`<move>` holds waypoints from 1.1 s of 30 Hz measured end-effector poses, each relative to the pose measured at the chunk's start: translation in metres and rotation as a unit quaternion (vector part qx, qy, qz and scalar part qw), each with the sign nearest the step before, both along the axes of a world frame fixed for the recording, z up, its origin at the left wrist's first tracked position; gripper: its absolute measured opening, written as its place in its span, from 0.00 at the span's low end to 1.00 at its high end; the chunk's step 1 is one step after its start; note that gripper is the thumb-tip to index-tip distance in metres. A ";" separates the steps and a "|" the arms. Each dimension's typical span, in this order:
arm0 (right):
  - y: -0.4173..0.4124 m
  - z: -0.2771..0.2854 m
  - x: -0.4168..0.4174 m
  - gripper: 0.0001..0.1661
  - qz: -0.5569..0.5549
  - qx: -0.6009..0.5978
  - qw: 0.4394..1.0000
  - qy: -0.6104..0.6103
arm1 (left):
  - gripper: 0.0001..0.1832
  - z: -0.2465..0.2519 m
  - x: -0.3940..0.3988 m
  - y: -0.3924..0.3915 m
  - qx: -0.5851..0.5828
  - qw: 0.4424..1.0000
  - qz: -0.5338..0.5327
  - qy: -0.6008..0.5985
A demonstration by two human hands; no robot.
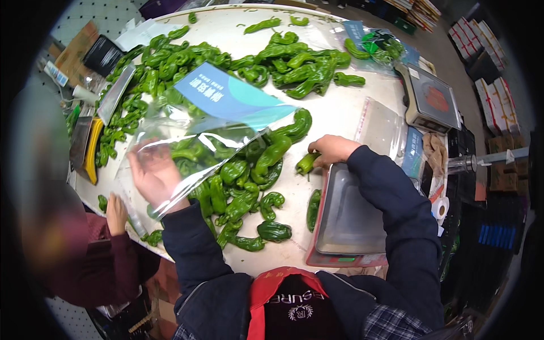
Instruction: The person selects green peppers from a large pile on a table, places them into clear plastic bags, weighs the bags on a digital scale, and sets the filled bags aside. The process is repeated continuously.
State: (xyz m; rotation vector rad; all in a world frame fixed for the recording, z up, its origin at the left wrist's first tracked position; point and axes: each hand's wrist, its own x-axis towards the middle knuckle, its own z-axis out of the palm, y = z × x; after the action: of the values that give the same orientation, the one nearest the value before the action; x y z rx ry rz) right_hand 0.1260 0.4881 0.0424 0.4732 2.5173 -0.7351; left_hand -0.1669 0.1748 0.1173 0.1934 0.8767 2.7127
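My left hand point(155, 174) is palm up, with a clear plastic bag point(204, 146) draped over its palm and fingers. The thumb and fingers look apart, though glare on the film blurs them. A blue and teal printed panel point(229, 95) forms the bag's far side. Beneath and beside the bag lies a pile of green peppers point(233, 172). My right hand point(335, 149) grips one green pepper point(307, 163) by its end, just above the far corner of a weighing scale with a grey metal pan point(352, 212). Another pepper point(313, 210) lies against the scale's left side.
More peppers point(306, 63) are heaped across the white table point(272, 257). A second scale point(431, 95) stands at the right, near flat printed bags point(382, 127) and a tape roll point(441, 208). At the left are a co-worker's hand point(116, 214) and a yellow-edged scale point(87, 148).
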 end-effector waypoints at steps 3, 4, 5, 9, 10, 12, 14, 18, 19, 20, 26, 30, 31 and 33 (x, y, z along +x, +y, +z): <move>-0.016 -0.010 -0.021 0.37 0.052 0.055 0.994 -0.085 | 0.15 -0.025 -0.003 -0.010 -0.063 0.998 0.016 0.021; -0.022 -0.015 -0.031 0.37 0.085 0.087 0.987 -0.103 | 0.13 -0.029 0.002 -0.019 -0.109 0.993 0.033 0.040; -0.026 -0.018 -0.036 0.35 0.101 0.086 0.987 -0.094 | 0.12 -0.034 0.007 -0.028 -0.156 0.985 0.050 0.059; -0.021 -0.006 -0.031 0.29 0.098 0.077 0.991 -0.040 | 0.08 -0.047 0.030 -0.032 -0.296 0.935 0.130 0.143; -0.016 -0.005 -0.027 0.29 0.085 0.056 0.994 -0.025 | 0.09 -0.044 0.037 -0.037 -0.309 0.931 0.114 0.160; -0.017 0.003 -0.022 0.26 0.075 0.026 0.997 0.019 | 0.13 -0.040 0.052 -0.048 -0.344 0.913 0.094 0.198; -0.028 0.013 -0.025 0.23 -0.032 -0.114 0.993 -0.016 | 0.17 -0.036 0.066 -0.054 -0.360 0.905 0.065 0.218; -0.068 0.031 -0.033 0.18 -0.229 -0.332 0.910 0.098 | 0.18 -0.032 0.095 -0.065 -0.451 0.845 0.050 0.282; -0.084 0.033 -0.036 0.19 -0.258 -0.348 0.890 0.145 | 0.19 -0.026 0.103 -0.067 -0.464 0.829 0.055 0.306; -0.107 0.033 -0.038 0.23 -0.336 -0.369 0.844 0.200 | 0.20 -0.023 0.111 -0.069 -0.500 0.806 0.050 0.314; -0.218 0.034 -0.002 0.24 -0.162 -0.183 0.901 0.357 | 0.09 -0.002 0.146 -0.095 -0.569 0.716 0.086 0.396; -0.296 0.044 0.022 0.32 -0.026 -0.405 0.900 0.161 | 0.04 0.007 0.182 -0.111 -0.573 0.658 0.108 0.475; -0.310 0.037 0.024 0.35 -0.006 -0.400 0.900 0.172 | 0.03 0.005 0.191 -0.116 -0.562 0.647 0.122 0.501; -0.330 0.035 0.025 0.42 -0.109 -0.436 0.828 0.334 | 0.04 0.009 0.207 -0.127 -0.563 0.629 0.118 0.524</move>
State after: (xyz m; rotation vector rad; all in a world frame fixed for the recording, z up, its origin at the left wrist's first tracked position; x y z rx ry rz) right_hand 0.1514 0.1580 0.0774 0.1640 2.3075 -2.3137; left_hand 0.0400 0.0476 0.1264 1.4501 2.7778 1.3907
